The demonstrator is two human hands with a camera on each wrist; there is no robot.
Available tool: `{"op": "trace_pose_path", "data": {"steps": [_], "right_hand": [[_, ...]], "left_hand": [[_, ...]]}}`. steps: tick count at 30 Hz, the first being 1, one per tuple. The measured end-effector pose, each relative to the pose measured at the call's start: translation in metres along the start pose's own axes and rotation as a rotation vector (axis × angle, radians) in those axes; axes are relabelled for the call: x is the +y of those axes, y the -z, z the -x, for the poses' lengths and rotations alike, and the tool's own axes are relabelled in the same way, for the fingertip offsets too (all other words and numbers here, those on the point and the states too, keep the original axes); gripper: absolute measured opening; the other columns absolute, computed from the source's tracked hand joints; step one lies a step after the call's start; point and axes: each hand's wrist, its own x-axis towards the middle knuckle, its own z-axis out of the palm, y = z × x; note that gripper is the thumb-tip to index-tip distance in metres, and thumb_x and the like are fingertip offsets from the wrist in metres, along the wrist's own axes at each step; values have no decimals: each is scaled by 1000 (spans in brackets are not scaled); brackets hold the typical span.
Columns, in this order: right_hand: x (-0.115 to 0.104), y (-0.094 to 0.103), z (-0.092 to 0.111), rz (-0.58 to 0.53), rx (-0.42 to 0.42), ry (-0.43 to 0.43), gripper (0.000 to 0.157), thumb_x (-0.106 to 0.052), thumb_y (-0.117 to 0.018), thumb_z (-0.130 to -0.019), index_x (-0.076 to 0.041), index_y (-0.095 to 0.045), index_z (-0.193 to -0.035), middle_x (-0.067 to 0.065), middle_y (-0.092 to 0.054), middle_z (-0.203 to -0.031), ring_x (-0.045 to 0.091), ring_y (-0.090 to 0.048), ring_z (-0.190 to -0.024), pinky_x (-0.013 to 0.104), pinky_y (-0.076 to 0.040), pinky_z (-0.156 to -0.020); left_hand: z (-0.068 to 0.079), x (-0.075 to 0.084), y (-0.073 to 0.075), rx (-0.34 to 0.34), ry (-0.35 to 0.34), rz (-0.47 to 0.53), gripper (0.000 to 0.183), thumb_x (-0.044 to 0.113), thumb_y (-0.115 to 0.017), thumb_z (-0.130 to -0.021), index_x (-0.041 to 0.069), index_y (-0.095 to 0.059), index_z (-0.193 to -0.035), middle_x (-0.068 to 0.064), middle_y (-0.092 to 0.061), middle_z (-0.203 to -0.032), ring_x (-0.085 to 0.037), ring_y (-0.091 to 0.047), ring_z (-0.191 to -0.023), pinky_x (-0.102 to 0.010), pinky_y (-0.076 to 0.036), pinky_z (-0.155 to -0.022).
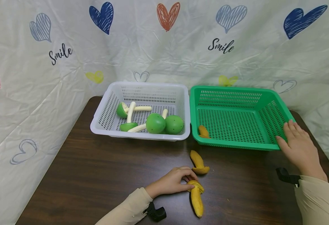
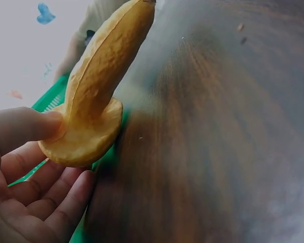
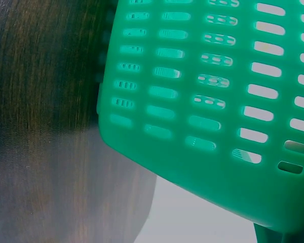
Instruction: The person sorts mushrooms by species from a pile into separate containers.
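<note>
My left hand (image 1: 172, 182) pinches the cap end of a yellow toy mushroom (image 1: 196, 197) lying on the dark wooden table (image 1: 102, 175). In the left wrist view my thumb presses the yellow mushroom (image 2: 99, 86) at its cap while the other fingers (image 2: 45, 200) curl below. A second yellow mushroom (image 1: 198, 162) lies just beyond my fingers. A third one (image 1: 203, 131) sits in the green basket (image 1: 238, 93), at its near left corner. My right hand (image 1: 297, 147) rests flat on that basket's near right corner; the right wrist view shows only the basket wall (image 3: 213, 101).
A white basket (image 1: 108, 97) left of the green one holds several green toy mushrooms (image 1: 156, 122) with pale stems. A white sheet printed with hearts (image 1: 167, 14) surrounds the table at the back and sides. A black wrist strap (image 1: 286, 175) shows by my right sleeve.
</note>
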Motion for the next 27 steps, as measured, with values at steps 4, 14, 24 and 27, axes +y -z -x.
{"op": "trace_pose_path", "data": {"steps": [4, 14, 24, 27], "right_hand": [[0, 0, 0, 2, 3, 4, 63, -28, -31, -102, 19, -15, -141, 37, -8, -146, 40, 2, -141, 51, 3, -112], [-1, 0, 0, 5, 4, 1, 63, -28, -31, -102, 19, -15, -140, 38, -9, -146, 40, 2, -141, 51, 2, -112], [-1, 0, 0, 1, 15, 6, 63, -28, -31, -101, 19, -16, -140, 37, -10, -146, 39, 1, -141, 49, 3, -113], [-1, 0, 0, 2, 19, 7, 63, -28, -31, -101, 19, -16, -140, 37, -10, -146, 39, 1, -141, 49, 2, -113]], "left_hand": [[0, 0, 1, 8, 0, 20, 19, 6, -65, -89, 5, -64, -108, -3, -61, -106, 3, -56, -91, -10, -46, -78], [1, 1, 4, 19, 14, 52, 19, 3, -64, -89, 6, -65, -108, -2, -61, -107, 3, -55, -95, -11, -46, -80], [-1, 0, 9, 34, 17, 147, 19, 2, -63, -90, 3, -63, -109, -6, -62, -109, -1, -58, -97, -15, -47, -82], [-3, 1, 12, 40, 21, 171, 19, 2, -62, -90, 2, -62, -109, -7, -62, -109, 0, -57, -99, -16, -47, -84]]}}
